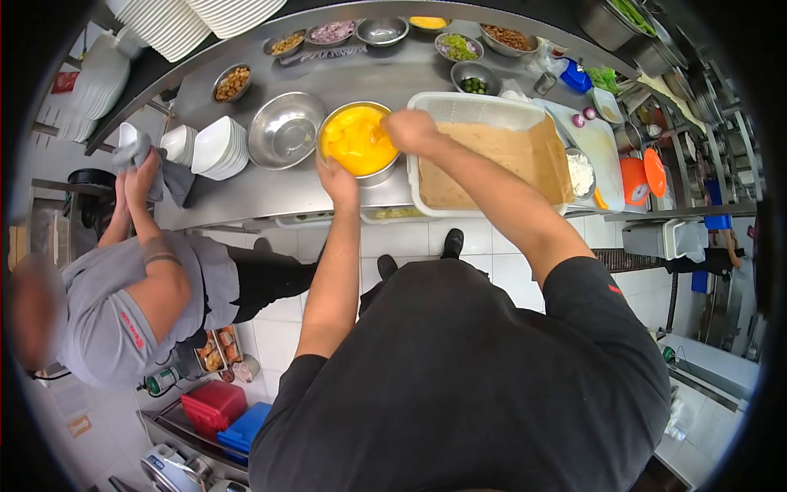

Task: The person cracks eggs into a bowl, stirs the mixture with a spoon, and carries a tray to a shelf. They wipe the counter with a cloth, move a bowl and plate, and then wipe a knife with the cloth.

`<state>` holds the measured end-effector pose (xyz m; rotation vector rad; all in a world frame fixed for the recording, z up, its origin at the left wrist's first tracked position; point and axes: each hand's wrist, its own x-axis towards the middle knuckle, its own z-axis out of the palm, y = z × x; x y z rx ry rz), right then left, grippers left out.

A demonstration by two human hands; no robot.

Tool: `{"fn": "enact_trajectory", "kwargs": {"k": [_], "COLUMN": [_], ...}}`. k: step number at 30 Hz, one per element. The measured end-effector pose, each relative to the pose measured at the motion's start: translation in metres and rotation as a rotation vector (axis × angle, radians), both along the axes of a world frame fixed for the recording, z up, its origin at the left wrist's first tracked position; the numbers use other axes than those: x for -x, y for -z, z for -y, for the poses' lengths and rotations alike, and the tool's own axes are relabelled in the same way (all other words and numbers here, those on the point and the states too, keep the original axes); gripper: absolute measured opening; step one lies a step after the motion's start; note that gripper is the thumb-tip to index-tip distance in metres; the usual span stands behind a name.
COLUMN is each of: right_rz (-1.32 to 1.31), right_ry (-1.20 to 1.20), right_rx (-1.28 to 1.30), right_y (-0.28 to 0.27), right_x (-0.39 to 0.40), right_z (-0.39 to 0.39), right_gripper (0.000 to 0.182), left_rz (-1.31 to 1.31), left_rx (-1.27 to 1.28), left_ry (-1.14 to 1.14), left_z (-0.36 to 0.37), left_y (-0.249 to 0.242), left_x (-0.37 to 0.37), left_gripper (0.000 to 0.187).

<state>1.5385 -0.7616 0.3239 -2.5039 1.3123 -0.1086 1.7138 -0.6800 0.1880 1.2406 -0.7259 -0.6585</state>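
A metal bowl (373, 177) filled with bright yellow, thick liquid (354, 143) stands on the steel counter. My left hand (338, 182) grips its near left side, with the thumb by the rim. Over the bowl's right edge, my right hand (410, 131) is closed in a fist; whatever it holds, if anything, is hidden. Just left of this bowl is a wider metal bowl (287, 131) with a bare bottom. To the right, a white plastic basket (416, 176) lined with brown paper (484, 168) lies under my right forearm.
Stacked white bowls (220, 149) stand at the left. Small bowls of chopped food, including red onion (331, 33), line the back. A bowl of white powder (580, 175) and a cutting board (602, 143) are at the right. A co-worker (139, 287) stands close on my left, wiping a dish.
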Motion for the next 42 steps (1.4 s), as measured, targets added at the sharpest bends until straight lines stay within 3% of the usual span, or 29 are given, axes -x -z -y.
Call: {"fn": "enact_trajectory", "kwargs": {"k": [2,5,6,9,10,13,14,17,18,21,22,25,28,31,34,37,40,42], "right_rz": [-0.171,0.068,-0.237,-0.028,0.097,-0.294,-0.193,0.018,-0.18,-0.099,0.043,-0.257,0.035,-0.189,0.027,-0.163,-0.008,-0.139], "right_ry": [-0.139,0.105,0.037,-0.105,-0.019,-0.034,-0.122,0.021,0.025,-0.122,-0.043,0.01,-0.072,-0.023,-0.105,0.029,-0.073,-0.006], "right_rx": [-0.069,-0.007,-0.023,-0.161,-0.133,-0.055,-0.107,-0.08,-0.015,-0.145,-0.11,-0.019,-0.116,0.014,-0.11,-0.023,-0.129,-0.069], "right_y": [0.004,-0.001,-0.002,-0.005,0.0,0.009,0.01,-0.01,0.002,0.006,0.008,0.011,0.011,0.012,0.01,0.006,0.001,0.0], "right_x": [-0.001,0.001,-0.004,0.003,0.005,-0.002,-0.001,0.002,-0.003,-0.001,0.001,-0.003,0.004,0.004,0.008,0.007,0.009,0.005], "right_z": [-0.001,-0.002,0.0,-0.007,-0.003,-0.007,-0.008,-0.01,-0.005,-0.007,-0.005,-0.005,-0.003,-0.003,0.001,0.002,0.002,0.001], "right_gripper": [0.023,0.023,0.024,0.026,0.027,0.029,0.028,0.027,0.025,0.025,0.025,0.024,0.024,0.024,0.025,0.025,0.027,0.027], "left_rz": [-0.016,-0.086,-0.06,-0.07,-0.102,-0.115,-0.097,-0.137,-0.175,-0.115,-0.156,-0.153,-0.11,-0.115,-0.151,-0.14,-0.054,-0.076], "left_rx": [-0.03,-0.047,-0.058,-0.064,-0.055,-0.065,-0.072,-0.049,-0.022,-0.044,-0.031,-0.056,-0.061,-0.057,-0.051,-0.057,-0.032,-0.029], "left_ry": [-0.015,-0.02,-0.033,-0.038,-0.02,-0.017,-0.021,-0.002,0.011,0.024,0.037,0.014,0.003,0.013,0.002,0.009,-0.029,-0.033], "left_z": [-0.001,-0.004,-0.005,0.002,0.002,-0.005,-0.005,-0.012,-0.009,-0.004,-0.005,-0.008,-0.007,-0.01,-0.008,-0.009,0.002,0.001], "left_y": [-0.005,0.0,0.001,-0.001,-0.006,-0.017,-0.02,-0.018,-0.015,-0.016,-0.022,-0.022,-0.025,-0.027,-0.031,-0.024,0.004,0.007], "left_x": [0.0,0.004,0.003,0.003,0.003,0.009,0.007,0.008,0.008,0.006,0.009,0.008,0.013,0.01,0.015,0.009,-0.002,-0.001], "left_gripper": [0.042,0.042,0.042,0.041,0.042,0.041,0.041,0.041,0.041,0.042,0.043,0.043,0.042,0.042,0.042,0.042,0.041,0.041]}}
